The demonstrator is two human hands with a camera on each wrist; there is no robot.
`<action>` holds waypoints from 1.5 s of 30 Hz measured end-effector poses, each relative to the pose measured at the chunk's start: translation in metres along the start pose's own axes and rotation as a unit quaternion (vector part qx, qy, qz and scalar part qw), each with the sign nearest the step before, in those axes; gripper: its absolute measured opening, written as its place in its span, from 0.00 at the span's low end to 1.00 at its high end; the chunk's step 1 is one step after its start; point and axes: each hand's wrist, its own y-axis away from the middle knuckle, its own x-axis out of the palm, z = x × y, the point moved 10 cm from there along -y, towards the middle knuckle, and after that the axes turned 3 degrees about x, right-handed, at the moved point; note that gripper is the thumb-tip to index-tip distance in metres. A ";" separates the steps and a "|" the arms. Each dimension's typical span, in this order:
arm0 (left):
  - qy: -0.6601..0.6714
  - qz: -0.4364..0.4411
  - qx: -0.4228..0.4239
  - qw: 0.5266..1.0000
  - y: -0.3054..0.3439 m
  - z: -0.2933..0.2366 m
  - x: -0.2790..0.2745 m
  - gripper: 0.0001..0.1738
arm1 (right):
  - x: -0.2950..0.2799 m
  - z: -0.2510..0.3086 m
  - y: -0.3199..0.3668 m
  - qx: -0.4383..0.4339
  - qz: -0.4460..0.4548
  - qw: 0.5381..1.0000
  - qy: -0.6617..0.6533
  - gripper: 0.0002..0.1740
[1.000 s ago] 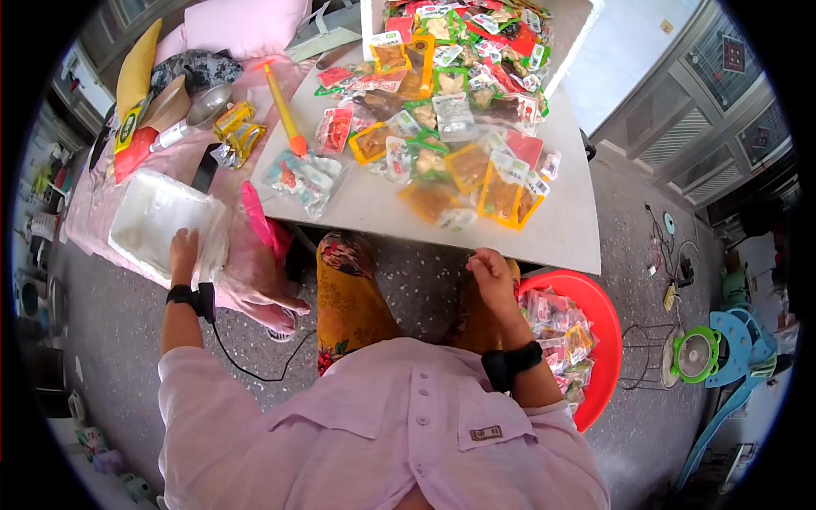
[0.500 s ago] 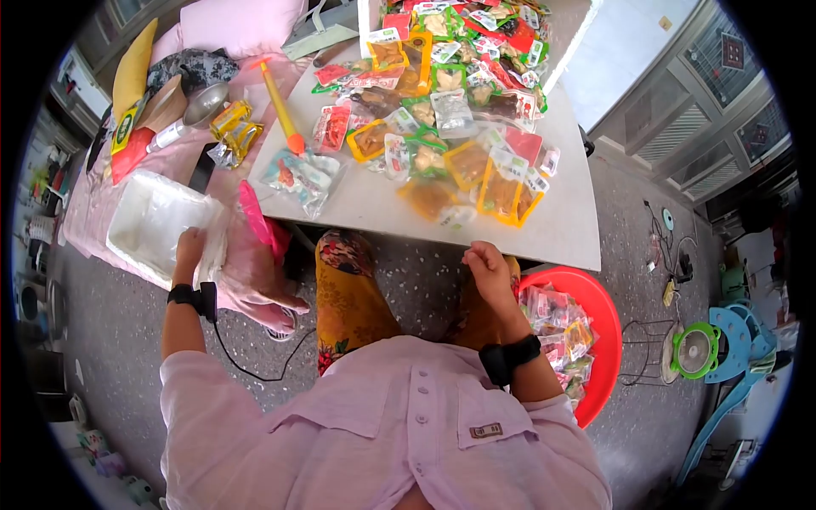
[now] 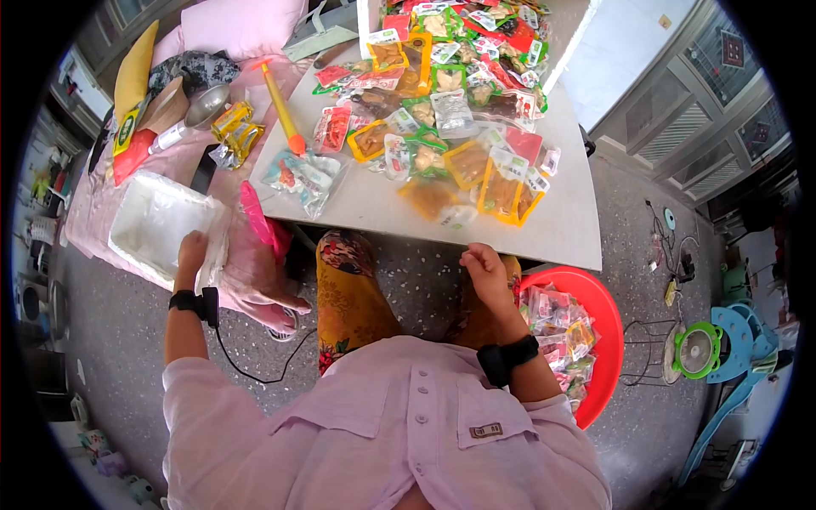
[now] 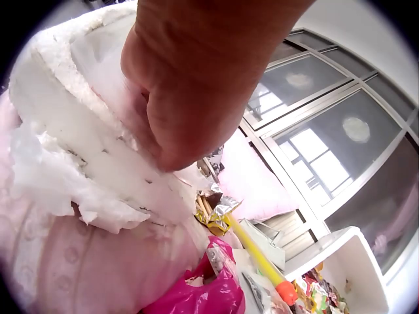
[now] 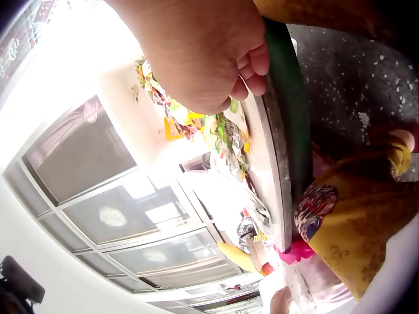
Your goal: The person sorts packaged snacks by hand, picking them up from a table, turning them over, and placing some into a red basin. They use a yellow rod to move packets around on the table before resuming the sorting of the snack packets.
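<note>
My left hand (image 3: 193,249) is at the near right wall of a white foam box (image 3: 140,242) on the pink-covered bed. In the left wrist view, its curled fingers grip the box's rim (image 4: 72,82), with the fingertips hidden. My right hand (image 3: 485,270) hangs loosely curled just off the table's front edge, above my knee, holding nothing. Several vacuum-packed food packets (image 3: 501,189) lie on the white table (image 3: 374,212) beyond it. A clear bag with blue and red print (image 3: 304,180) is nearest the foam box on the tabletop.
A large foam box (image 3: 557,51) full of packets stands at the back of the table. Beside my right forearm is a red basin (image 3: 610,348) of packets. A pink plastic bag (image 3: 257,217) hangs between bed and table. A yellow and orange stick (image 3: 280,106) lies across the table's left edge.
My left hand has gone from outstretched fingers inside the foam box to a curled hold at its rim. The right hand has shifted slightly and stays loosely curled.
</note>
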 end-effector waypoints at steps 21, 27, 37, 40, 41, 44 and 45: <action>0.353 -0.007 -0.205 0.913 0.013 0.042 -0.022 0.11 | -0.006 0.002 0.003 -0.006 -0.005 1.000 0.015 0.12; 0.630 -0.088 -0.096 0.765 -0.006 0.024 -0.044 0.09 | -0.005 0.007 0.005 -0.009 -0.005 1.000 0.001 0.13; 0.541 0.024 0.110 0.833 0.061 -0.290 -0.033 0.10 | 0.043 0.045 -0.008 0.063 0.078 0.991 -0.085 0.12; 0.584 0.119 0.117 0.794 0.070 -0.337 0.030 0.12 | 0.071 0.043 -0.008 0.097 0.125 0.982 -0.099 0.12; 0.596 0.138 0.109 0.784 0.074 -0.348 0.047 0.11 | 0.081 0.042 -0.007 0.123 0.129 0.977 -0.118 0.12; 0.618 0.177 0.097 0.760 0.087 -0.377 0.078 0.09 | 0.104 0.028 -0.002 0.185 0.136 0.954 -0.191 0.13; 0.607 0.173 0.111 0.768 0.090 -0.384 0.084 0.09 | 0.111 0.024 0.000 0.203 0.139 0.944 -0.218 0.13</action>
